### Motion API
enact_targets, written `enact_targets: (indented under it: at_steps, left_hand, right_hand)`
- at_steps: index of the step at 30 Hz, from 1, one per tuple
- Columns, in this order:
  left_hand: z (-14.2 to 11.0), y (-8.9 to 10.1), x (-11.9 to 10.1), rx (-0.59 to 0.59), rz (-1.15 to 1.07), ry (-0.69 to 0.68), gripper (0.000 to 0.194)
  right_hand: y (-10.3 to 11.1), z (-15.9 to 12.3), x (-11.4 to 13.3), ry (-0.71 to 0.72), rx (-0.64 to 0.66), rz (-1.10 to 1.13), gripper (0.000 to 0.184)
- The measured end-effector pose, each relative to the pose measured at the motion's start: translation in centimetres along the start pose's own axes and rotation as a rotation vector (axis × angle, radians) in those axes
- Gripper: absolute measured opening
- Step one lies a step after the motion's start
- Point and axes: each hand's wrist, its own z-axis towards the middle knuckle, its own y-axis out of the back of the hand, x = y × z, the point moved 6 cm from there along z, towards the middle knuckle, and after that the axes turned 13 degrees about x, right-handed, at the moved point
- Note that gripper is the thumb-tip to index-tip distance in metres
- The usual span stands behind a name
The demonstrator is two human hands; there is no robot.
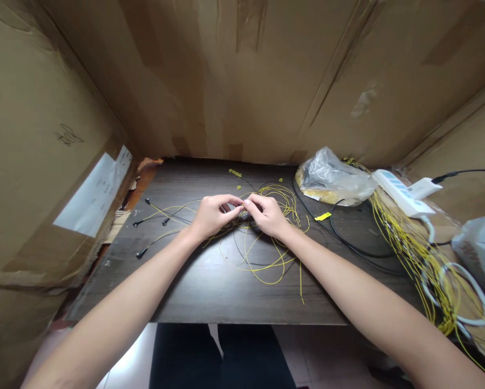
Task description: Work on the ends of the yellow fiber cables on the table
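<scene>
My left hand (pixel 217 214) and my right hand (pixel 265 213) meet over the middle of the dark table, fingertips touching. Both are closed in a pinch on thin wire; which strand is too small to tell. Around and under the hands lies a loose tangle of yellow wires (pixel 285 197), with curled ends reaching toward the front edge. Thin black leads run out to the left from beneath my left hand. They end in small black connectors, one of them a plug (pixel 141 253) nearest the front.
Cardboard walls (pixel 234 81) enclose the table (pixel 210 292) at the back and sides. On the right are a clear plastic bag (pixel 331 175), a white power strip (pixel 402 192), a bundle of yellow wires (pixel 404 248) and black cable (pixel 348 246). Yellow scraps (pixel 235 173) lie behind the hands.
</scene>
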Motion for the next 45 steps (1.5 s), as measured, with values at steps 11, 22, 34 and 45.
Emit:
enact_targets:
  at_steps: [11, 22, 34, 45]
  left_hand:
    - [-0.1, -0.01, 0.13, 0.012, -0.015, -0.024, 0.012]
    - [0.03, -0.15, 0.6, 0.036, -0.061, 0.029, 0.012]
    - [-0.03, -0.07, 0.17, 0.018, -0.027, 0.005, 0.013]
    - [-0.02, 0.02, 0.49, 0.019, -0.028, 0.028, 0.014]
  right_hand:
    - [-0.04, -0.02, -0.03, -0.003, 0.002, -0.004, 0.036]
    - [-0.15, 0.01, -0.03, 0.003, 0.006, 0.023, 0.022]
    - [-0.15, -0.01, -0.12, -0.02, 0.003, 0.021, 0.028]
    - [-0.13, 0.02, -0.03, 0.013, 0.004, 0.009, 0.019]
